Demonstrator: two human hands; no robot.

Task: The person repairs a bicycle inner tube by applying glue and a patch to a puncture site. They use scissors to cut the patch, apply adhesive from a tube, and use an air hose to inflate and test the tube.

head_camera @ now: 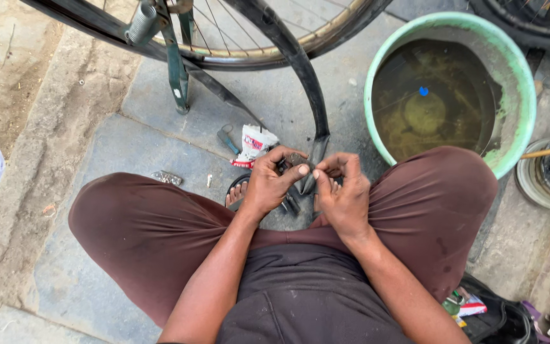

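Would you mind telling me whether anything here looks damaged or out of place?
The black inner tube hangs out of the bicycle wheel, its end pinched between the left hand and right hand. The green tub holds murky water.

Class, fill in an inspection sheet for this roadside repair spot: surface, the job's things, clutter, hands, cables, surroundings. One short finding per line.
Surface: grey stone paving, dusty, with bare dirt beyond its left edge.
Job's things: black inner tube hangs from the bicycle wheel down to the hands; its end is pinched between them.
Clutter: crumpled white and red packet, small blue-handled tool, a silvery wrapper.
Hands: left hand and right hand both closed on the tube end, thumbs nearly touching.
Cables: nothing seen.
Surroundings: green basin of murky water at right; a black bag at lower right.
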